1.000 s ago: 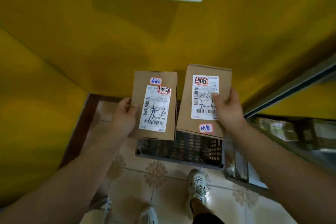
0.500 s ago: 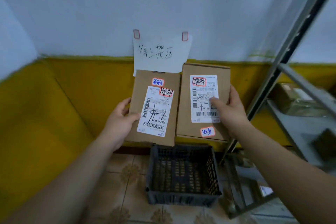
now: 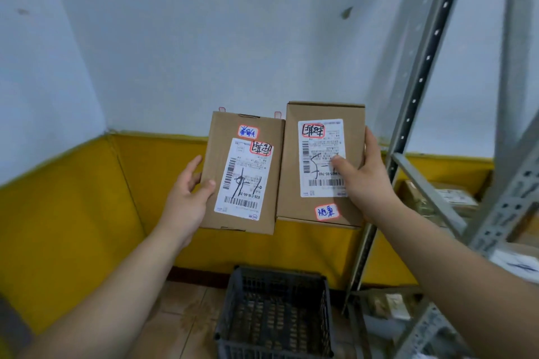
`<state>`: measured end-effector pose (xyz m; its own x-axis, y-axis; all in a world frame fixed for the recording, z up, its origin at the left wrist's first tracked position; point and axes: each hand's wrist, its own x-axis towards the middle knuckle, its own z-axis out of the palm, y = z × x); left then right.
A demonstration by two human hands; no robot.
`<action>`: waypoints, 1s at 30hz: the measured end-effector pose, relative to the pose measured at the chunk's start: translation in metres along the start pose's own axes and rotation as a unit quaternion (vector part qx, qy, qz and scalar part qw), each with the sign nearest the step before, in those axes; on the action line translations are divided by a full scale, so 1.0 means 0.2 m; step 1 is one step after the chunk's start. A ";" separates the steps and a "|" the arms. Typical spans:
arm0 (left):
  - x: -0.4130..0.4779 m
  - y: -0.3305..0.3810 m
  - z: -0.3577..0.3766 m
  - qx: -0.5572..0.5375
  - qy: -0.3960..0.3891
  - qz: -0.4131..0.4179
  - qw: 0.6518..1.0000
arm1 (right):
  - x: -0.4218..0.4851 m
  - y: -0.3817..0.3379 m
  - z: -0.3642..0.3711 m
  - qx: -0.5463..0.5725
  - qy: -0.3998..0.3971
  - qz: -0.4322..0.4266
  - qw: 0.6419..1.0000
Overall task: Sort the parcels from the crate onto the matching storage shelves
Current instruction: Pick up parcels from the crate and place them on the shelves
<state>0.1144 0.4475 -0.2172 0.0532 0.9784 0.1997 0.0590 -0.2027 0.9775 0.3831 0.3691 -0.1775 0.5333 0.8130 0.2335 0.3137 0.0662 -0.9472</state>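
My left hand (image 3: 186, 198) grips the left parcel (image 3: 219, 154) and my right hand (image 3: 370, 183) the right parcel (image 3: 291, 172), side by side above the floor crate (image 3: 280, 271), more boxes (image 3: 455, 198) lying on the shelves (image 3: 420, 79).

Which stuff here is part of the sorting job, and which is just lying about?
Job: left parcel, in left hand; right parcel, in right hand; crate; shelf rack.
Lying about: yellow wall panel; floor tiles.

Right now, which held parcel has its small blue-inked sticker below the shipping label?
The parcel in the right hand: its sticker sits under the white label. The other parcel, in the left hand, carries its sticker above the label.
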 end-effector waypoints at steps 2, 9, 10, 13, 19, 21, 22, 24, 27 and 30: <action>-0.08 0.03 0.01 -0.009 -0.005 0.008 1.000 | -0.08 -0.02 -0.06 0.003 0.004 -0.001 1.000; -0.23 0.14 -0.03 -0.005 -0.086 0.027 0.996 | -0.30 -0.11 -0.20 -0.007 0.054 0.003 0.998; -0.24 0.16 -0.03 -0.004 -0.099 0.030 0.995 | -0.34 -0.12 -0.21 -0.011 0.065 0.003 0.998; -0.28 0.22 -0.07 -0.014 -0.119 0.036 0.992 | -0.44 -0.16 -0.24 -0.021 0.092 0.003 0.996; -0.41 0.20 -0.06 -0.037 -0.160 0.035 0.986 | -0.68 -0.14 -0.31 -0.016 0.139 0.015 0.990; -0.47 0.18 -0.03 -0.037 -0.179 0.031 0.983 | -0.77 -0.12 -0.36 -0.029 0.157 0.024 0.987; -0.50 0.18 0.00 -0.036 -0.190 0.030 0.981 | -0.81 -0.11 -0.40 -0.036 0.164 0.029 0.985; -0.57 0.18 0.06 -0.037 -0.214 0.026 0.976 | -0.89 -0.10 -0.49 -0.050 0.179 0.036 0.982; -0.67 0.21 0.19 -0.041 -0.243 0.022 0.969 | -0.99 -0.08 -0.65 -0.062 0.210 0.044 0.975; -0.79 0.25 0.35 -0.043 -0.273 0.025 0.961 | -1.09 -0.04 -0.85 -0.074 0.238 0.047 0.967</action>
<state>0.1798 0.2805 -0.2037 0.5700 0.7958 0.2045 -0.0383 -0.2229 0.9741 0.3979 0.0939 -0.1830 0.8555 0.4500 0.2563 0.3364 -0.1067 -0.9357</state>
